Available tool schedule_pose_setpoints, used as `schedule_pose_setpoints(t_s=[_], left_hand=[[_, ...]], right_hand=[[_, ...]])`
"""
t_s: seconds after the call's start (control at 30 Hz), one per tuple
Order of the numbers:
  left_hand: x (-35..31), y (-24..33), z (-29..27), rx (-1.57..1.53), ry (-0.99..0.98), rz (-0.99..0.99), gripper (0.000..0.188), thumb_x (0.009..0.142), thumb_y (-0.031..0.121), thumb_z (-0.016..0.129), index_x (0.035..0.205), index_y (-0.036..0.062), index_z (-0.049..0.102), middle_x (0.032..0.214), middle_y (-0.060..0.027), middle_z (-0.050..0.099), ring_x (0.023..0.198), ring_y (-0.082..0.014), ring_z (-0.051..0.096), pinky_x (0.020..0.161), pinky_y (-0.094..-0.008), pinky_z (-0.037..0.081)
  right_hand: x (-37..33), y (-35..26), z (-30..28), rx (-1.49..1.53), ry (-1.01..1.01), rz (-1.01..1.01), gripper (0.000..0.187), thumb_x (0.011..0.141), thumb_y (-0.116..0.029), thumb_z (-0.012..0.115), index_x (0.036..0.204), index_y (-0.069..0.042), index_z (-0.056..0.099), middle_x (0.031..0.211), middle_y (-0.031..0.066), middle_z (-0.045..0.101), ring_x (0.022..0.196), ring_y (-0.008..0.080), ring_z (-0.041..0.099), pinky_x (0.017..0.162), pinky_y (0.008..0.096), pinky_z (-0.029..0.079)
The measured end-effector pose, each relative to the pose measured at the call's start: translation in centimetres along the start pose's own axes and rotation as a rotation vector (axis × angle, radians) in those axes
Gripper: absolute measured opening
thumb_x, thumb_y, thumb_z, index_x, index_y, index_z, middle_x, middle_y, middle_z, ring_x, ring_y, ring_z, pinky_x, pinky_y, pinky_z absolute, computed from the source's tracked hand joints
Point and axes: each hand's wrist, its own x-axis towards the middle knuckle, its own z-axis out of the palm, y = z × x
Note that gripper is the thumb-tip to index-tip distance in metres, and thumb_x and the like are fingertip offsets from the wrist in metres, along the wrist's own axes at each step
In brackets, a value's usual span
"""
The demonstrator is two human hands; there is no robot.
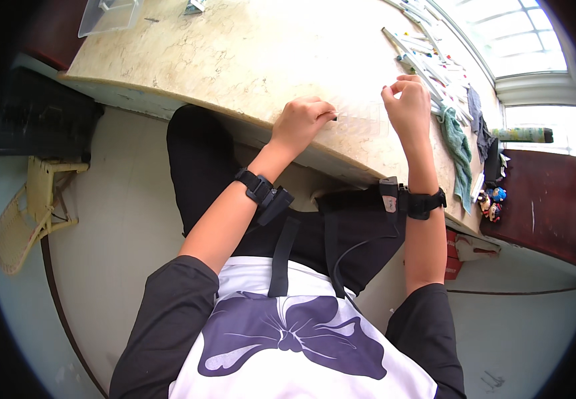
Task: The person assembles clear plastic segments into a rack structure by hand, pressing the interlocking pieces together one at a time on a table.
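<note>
Closest in, the person sits at the edge of the table (pixel 188 60), a white top with a dark bow print over black sleeves, black trousers below. Each forearm wears a black strap with a small device near the wrist, and a thin cable loops down from the right one.

The left hand (pixel 301 120) rests on the marble-patterned table top just past its near edge, fingers curled together in a pinch on the left end of a clear plastic sheet (pixel 361 116). The sheet is faint and hard to make out; it lies flat on the table between the two hands. The right hand (pixel 406 100) is just beside it on the right, fingers bent and drawn together at the tips over the sheet's far right corner. Whether those fingertips actually grip the sheet or only touch it, I cannot tell.

Just beyond the right hand, a row of white marker pens (pixel 427 56) with coloured caps lies spread along the table toward the window. To the right of them a green cloth (pixel 459 149) hangs over the table's side, with a darker grey cloth (pixel 479 126) next to it.

At the far left corner of the table stands a clear plastic box (pixel 109 14). On the floor to the left is a pale yellow wicker chair (pixel 31 213).
</note>
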Motion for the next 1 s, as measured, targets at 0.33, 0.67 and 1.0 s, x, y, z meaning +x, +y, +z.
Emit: schedule_pose_setpoints(t_s=[0.33,0.67,1.0], left_hand=[[-0.6,-0.3,-0.6,-0.044,0.065,0.021,0.011,0.080,0.004,0.067,0.090,0.0033,0.071,0.078,-0.0129,0.069,0.067,-0.0216,0.068,0.061,-0.0288,0.053],[-1.0,-0.7,-0.4,-0.094,0.080,0.039,0.007,0.083,0.008,0.066,0.089,0.0059,0.065,0.070,-0.0116,0.067,0.063,-0.0238,0.068,0.057,-0.0298,0.054],[-0.9,-0.1,-0.7,-0.030,0.064,0.035,0.007,0.082,0.003,0.066,0.088,0.0022,0.068,0.074,-0.0131,0.069,0.067,-0.0212,0.070,0.059,-0.0276,0.054]], right_hand=[[0.4,0.7,1.1,-0.029,-0.011,-0.004,0.016,0.074,-0.010,0.065,0.065,0.003,0.067,0.098,0.0178,0.065,0.092,0.0325,0.059,0.084,0.0397,0.046],[0.4,0.1,2.0,-0.084,-0.030,-0.020,0.015,0.074,-0.009,0.064,0.065,0.003,0.066,0.095,0.0170,0.064,0.092,0.0326,0.059,0.083,0.0397,0.048],[-0.6,0.2,3.1,-0.045,-0.032,0.034,0.016,0.077,-0.008,0.062,0.067,0.004,0.065,0.095,0.0181,0.065,0.089,0.0340,0.060,0.082,0.0397,0.048]])
